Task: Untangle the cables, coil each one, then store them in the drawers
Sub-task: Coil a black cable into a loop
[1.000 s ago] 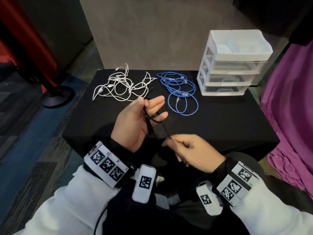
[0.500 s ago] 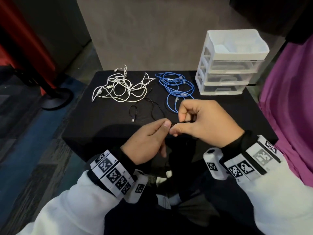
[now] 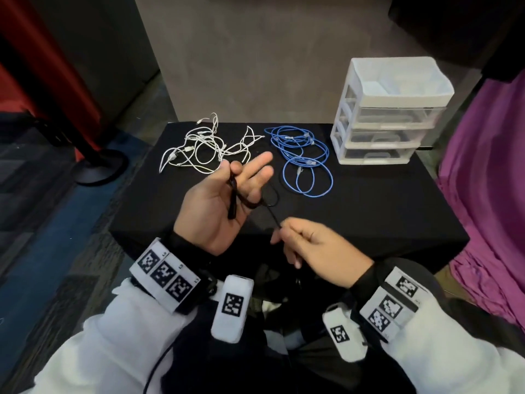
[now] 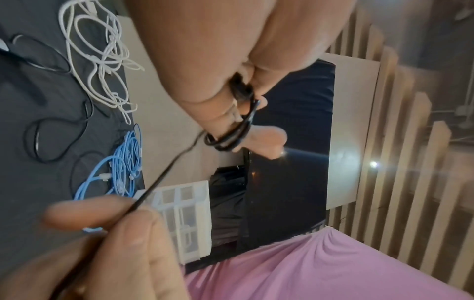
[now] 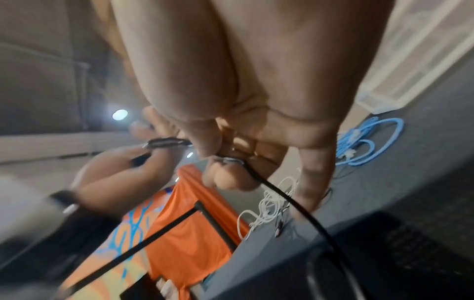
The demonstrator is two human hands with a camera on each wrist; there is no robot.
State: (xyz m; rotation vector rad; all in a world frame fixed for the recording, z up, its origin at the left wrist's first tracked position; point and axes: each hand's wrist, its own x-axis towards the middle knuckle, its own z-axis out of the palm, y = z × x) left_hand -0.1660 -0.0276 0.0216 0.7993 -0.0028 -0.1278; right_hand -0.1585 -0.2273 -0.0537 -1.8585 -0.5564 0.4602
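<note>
A thin black cable (image 3: 250, 202) is wound in loops round the fingers of my left hand (image 3: 227, 197), whose thumb pins it against the palm; the other fingers are stretched out. My right hand (image 3: 301, 243) pinches the same black cable (image 4: 164, 176) a short way along, near the table's front edge. In the right wrist view the black cable (image 5: 282, 194) runs from my fingertips down towards me. A tangled white cable (image 3: 204, 149) and a blue cable (image 3: 304, 160) lie on the black table (image 3: 369, 211). The white drawer unit (image 3: 389, 115) stands at the back right, drawers closed.
A purple cloth (image 3: 488, 194) hangs to the right of the table. A black stand base (image 3: 99, 166) and a red panel are on the floor at the left. A grey wall rises behind the table.
Half a second ago both hands met at mid-table. Now the left hand has lifted and opened its fingers with the cable looped on them, and the right hand has drawn back towards me.
</note>
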